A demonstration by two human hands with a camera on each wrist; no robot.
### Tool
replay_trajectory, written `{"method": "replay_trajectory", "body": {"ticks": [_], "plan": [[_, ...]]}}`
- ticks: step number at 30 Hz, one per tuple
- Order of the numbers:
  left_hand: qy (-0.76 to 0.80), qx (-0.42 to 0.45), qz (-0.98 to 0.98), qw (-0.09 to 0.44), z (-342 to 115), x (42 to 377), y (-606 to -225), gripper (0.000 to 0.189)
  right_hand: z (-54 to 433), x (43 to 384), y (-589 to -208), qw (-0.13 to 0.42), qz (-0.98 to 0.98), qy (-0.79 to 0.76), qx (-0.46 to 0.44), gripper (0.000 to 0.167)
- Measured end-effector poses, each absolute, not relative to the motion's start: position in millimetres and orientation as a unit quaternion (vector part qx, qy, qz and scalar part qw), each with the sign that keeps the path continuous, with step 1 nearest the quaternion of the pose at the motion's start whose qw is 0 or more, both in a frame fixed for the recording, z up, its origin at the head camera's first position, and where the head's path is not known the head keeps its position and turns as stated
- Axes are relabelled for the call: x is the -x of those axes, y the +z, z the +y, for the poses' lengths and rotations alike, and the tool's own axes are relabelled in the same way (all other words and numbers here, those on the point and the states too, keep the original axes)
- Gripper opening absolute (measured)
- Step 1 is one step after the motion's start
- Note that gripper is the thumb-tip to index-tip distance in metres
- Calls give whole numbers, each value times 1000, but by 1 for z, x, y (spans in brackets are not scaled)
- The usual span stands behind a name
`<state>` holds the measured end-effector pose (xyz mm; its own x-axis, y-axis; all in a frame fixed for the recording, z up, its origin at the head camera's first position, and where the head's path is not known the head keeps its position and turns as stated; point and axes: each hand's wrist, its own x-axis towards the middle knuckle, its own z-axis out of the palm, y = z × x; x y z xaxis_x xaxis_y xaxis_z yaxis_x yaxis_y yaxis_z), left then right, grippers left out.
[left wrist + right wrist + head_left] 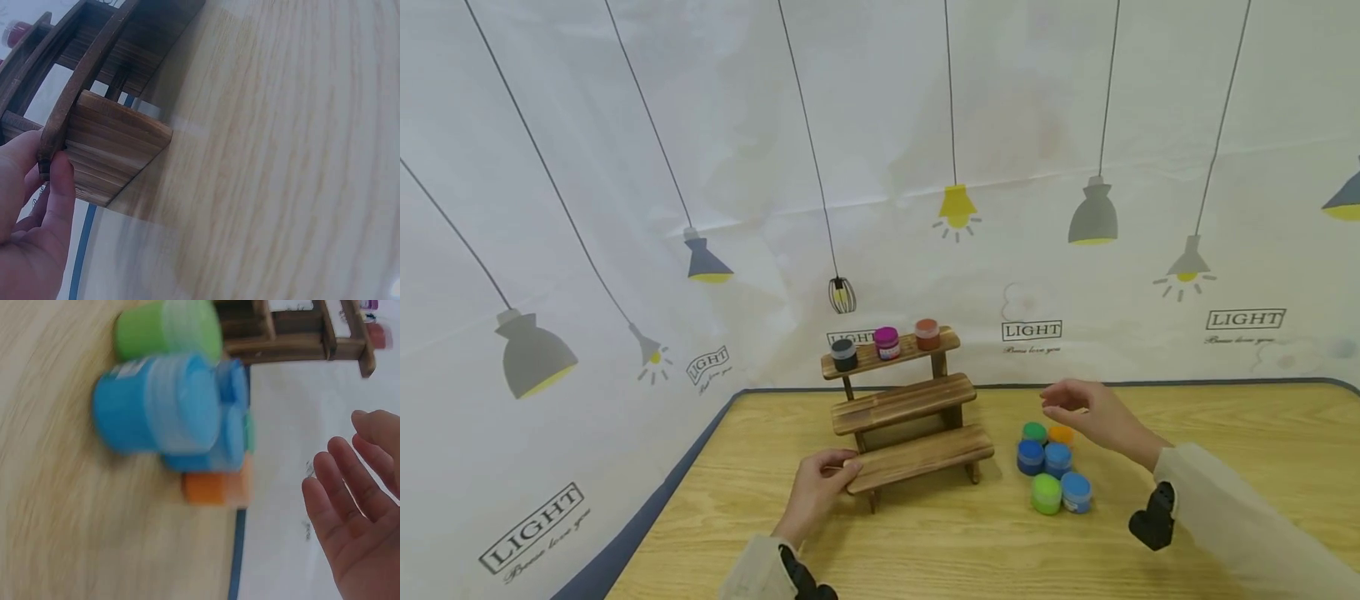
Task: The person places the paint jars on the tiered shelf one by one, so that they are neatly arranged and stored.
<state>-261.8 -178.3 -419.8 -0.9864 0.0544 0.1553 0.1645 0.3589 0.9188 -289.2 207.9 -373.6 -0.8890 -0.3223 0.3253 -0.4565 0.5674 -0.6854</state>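
A three-tier wooden shelf (pixel 917 458) stands on the table. My left hand (pixel 816 490) pinches the left end of its lowest board (pixel 74 103) between thumb and fingers. On the top tier sit a black paint jar (pixel 845 356), a magenta one (pixel 887 344) and a red-orange one (pixel 927 335). My right hand (pixel 1097 414) hovers with nothing in it, fingers loosely bent, just above a cluster of jars. That group has a green jar (pixel 1033 432), an orange one (pixel 215 487), a dark blue one (pixel 1031 457), a lime one (pixel 1047 494) and two lighter blue ones (pixel 1077 492).
The wood-grain table (pixel 940 550) meets a pale wall covering (pixel 880 167) printed with hanging lamps, close behind the shelf. A dark blue band (pixel 677 475) runs along the table's left and back edges. Black wrist devices (pixel 1153 517) sit on both sleeves.
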Motion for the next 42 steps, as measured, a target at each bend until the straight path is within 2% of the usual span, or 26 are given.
{"method": "replay_trajectory", "body": {"ticks": [9, 17, 25, 31, 42], "plan": [[-548, 71, -831, 58, -180, 262, -419, 28, 240, 295, -405, 31, -894, 398, -203, 34], [-544, 79, -833, 62, -178, 261, -420, 28, 242, 296, -420, -22, -882, 425, -201, 38], [-548, 83, -830, 62, -173, 251, -405, 26, 237, 300, -427, -30, -873, 428, -230, 39], [-542, 78, -834, 62, -179, 262, -422, 27, 235, 299, -428, -31, -869, 433, -236, 40], [-540, 75, -835, 68, -178, 259, -420, 28, 239, 299, -431, -27, -881, 430, -197, 40]]}}
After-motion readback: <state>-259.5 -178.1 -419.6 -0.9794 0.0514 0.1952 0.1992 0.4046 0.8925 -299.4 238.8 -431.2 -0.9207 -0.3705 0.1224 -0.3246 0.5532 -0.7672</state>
